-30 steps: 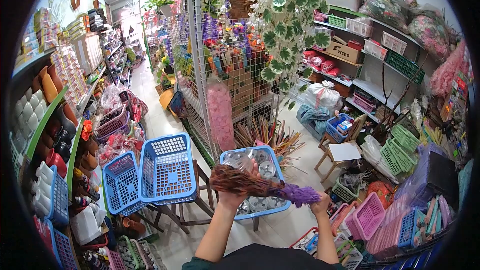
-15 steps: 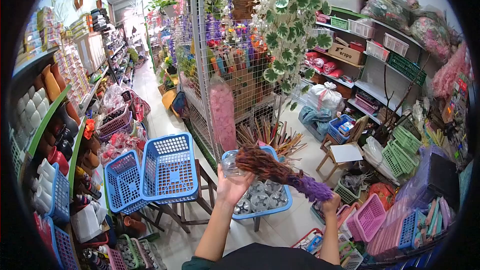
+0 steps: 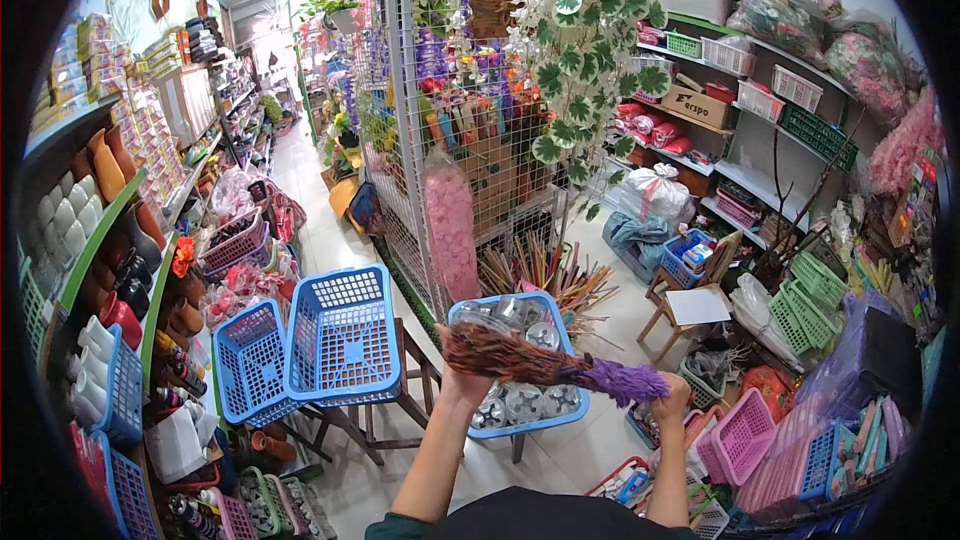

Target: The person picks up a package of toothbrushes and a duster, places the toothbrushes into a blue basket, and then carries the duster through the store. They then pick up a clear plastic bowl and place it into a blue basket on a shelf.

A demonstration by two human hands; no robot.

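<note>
My right hand (image 3: pixel 672 395) is closed around the purple end of a duster (image 3: pixel 545 365), whose other end is fluffy and reddish brown. It lies nearly level in front of me, its brown head across my left hand (image 3: pixel 467 383). A clear glass jar (image 3: pixel 484 320) is in my left hand, mostly hidden behind the duster head; only a bit of its rim shows. Under the duster stands a blue basket (image 3: pixel 572 418) holding several clear glass jars (image 3: pixel 525 402).
Two blue plastic baskets (image 3: pixel 342 380) rest on dark wooden stools (image 3: pixel 415 380) at left. A wire mesh rack (image 3: pixel 405 140) with hanging ivy (image 3: pixel 570 60) rises ahead. Shelves of vases (image 3: pixel 105 155) line the left; pink baskets (image 3: pixel 742 432) and a wooden chair (image 3: pixel 690 305) are at right.
The duster head has moved left and down over the jar, now covering most of it. My left hand has shifted slightly down, and my right hand slightly right.
</note>
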